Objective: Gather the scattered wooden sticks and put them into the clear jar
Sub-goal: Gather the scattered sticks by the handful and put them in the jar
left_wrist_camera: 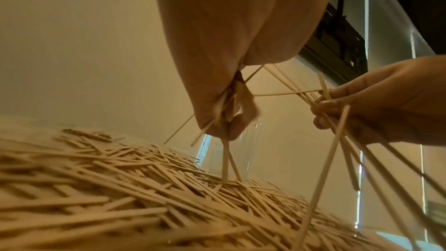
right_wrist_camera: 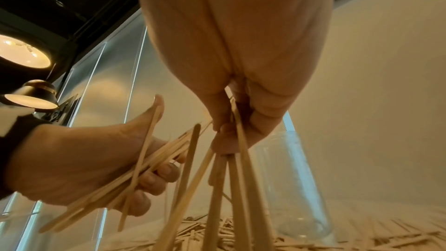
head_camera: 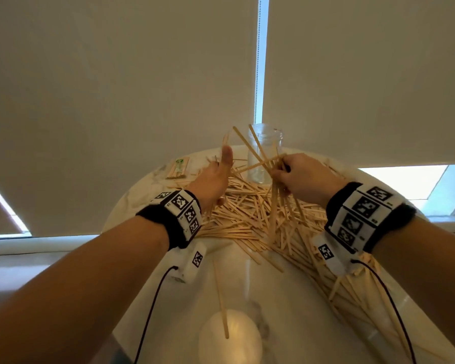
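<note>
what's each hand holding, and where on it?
Both hold wooden sticks: right hand grips a splayed bunch mid-length; left hand curls around a bundle, also mid-length.

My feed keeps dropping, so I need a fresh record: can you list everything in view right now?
Loose pale wooden sticks: too many to count, piled across the table's middle and right.
Clear glass jar: one, upright at the far edge, behind the pile; looks empty.
Packaged bundle of sticks: one, far left.
Round white marble-look table: one.
Beige roller blinds: behind the table.
Left hand: grips several sticks.
Right hand: grips a splayed bunch before the jar.
</note>
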Demonstrator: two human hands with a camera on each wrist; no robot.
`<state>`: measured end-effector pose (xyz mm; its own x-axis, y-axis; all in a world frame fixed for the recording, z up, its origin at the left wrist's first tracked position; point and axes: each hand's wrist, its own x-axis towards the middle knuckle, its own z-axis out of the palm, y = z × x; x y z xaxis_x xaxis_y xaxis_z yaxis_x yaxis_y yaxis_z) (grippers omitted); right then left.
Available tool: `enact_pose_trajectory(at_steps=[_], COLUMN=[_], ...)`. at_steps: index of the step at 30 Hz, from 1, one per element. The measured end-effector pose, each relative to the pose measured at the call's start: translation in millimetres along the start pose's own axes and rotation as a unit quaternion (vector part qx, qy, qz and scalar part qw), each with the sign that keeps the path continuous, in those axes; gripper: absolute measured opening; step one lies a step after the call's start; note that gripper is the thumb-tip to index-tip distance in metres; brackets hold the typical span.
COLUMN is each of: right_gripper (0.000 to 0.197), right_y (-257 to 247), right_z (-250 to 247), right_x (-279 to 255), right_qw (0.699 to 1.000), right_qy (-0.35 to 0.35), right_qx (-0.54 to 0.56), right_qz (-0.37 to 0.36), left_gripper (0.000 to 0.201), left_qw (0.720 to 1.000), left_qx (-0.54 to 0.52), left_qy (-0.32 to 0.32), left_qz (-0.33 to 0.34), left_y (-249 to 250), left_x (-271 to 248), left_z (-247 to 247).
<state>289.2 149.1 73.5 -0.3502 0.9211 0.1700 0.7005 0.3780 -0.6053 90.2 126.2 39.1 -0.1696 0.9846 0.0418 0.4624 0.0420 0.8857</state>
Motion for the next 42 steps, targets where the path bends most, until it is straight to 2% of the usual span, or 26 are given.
enact_pose_trajectory(at_steps=[2,4,9,11,14,17,19,21,25,27,30,32,34,36,39,42], right_gripper=[0.021,0.023,0.02,0.016,0.016,0.016,0.017,0.018,0.019,0.027,0.037,0.044,0.047,0.052,0.056,0.071], right_y=[-6,-12,-27,-30,-28,-24,-21,-18,-16,-19,-20,-17,-14,-11,-7,-8], right_z=[8,16,39,46,50,48,48,49,48,47,53,60,62,63,68,69], right_x=[5,10,21,25,30,26,25,25,22,18,10,8,9,13,17,17], right_qw=[1.0,0.999,0.998,0.997,0.996,0.985,0.989,0.996,0.998,0.997,0.985,0.981,0.987,0.99,0.987,0.986], right_qy=[-0.011,-0.021,-0.051,-0.061,-0.042,-0.078,-0.083,-0.055,-0.036,-0.064,-0.154,-0.169,-0.129,-0.097,-0.109,-0.141], right_qx=[0.021,0.038,0.044,0.041,0.074,0.153,0.118,0.06,0.047,0.022,-0.011,-0.001,0.034,0.021,-0.064,-0.049], right_qz=[0.007,0.006,-0.004,-0.009,-0.016,-0.011,-0.029,-0.042,-0.032,-0.046,-0.084,-0.093,-0.089,-0.095,-0.097,-0.073], left_gripper=[0.129,0.134,0.11,0.104,0.074,0.059,0.053,0.052,0.05,0.05,0.046,0.039,0.037,0.037,0.036,0.034], left_qw=[0.999,0.997,0.983,0.986,0.985,0.989,0.99,0.99,0.987,0.982,0.964,0.954,0.948,0.943,0.931,0.931], left_qx=[-0.048,-0.072,-0.124,-0.121,-0.154,-0.146,-0.13,-0.124,-0.131,-0.152,-0.218,-0.255,-0.283,-0.304,-0.334,-0.33], left_qy=[-0.016,-0.025,-0.103,-0.097,-0.074,-0.013,0.034,0.044,0.07,0.089,0.108,0.101,0.079,0.059,0.03,0.026], left_qz=[0.001,0.01,0.088,0.064,0.011,-0.023,-0.048,-0.058,-0.062,-0.073,-0.103,-0.117,-0.122,-0.122,-0.141,-0.154], left_y=[-2,-8,-11,-8,-12,-18,-20,-19,-20,-18,-15,-12,-8,-4,-1,0], left_x=[5,10,13,16,25,31,35,36,37,37,39,39,35,29,22,20], left_z=[3,7,23,28,32,31,29,29,31,30,25,23,22,22,25,29])
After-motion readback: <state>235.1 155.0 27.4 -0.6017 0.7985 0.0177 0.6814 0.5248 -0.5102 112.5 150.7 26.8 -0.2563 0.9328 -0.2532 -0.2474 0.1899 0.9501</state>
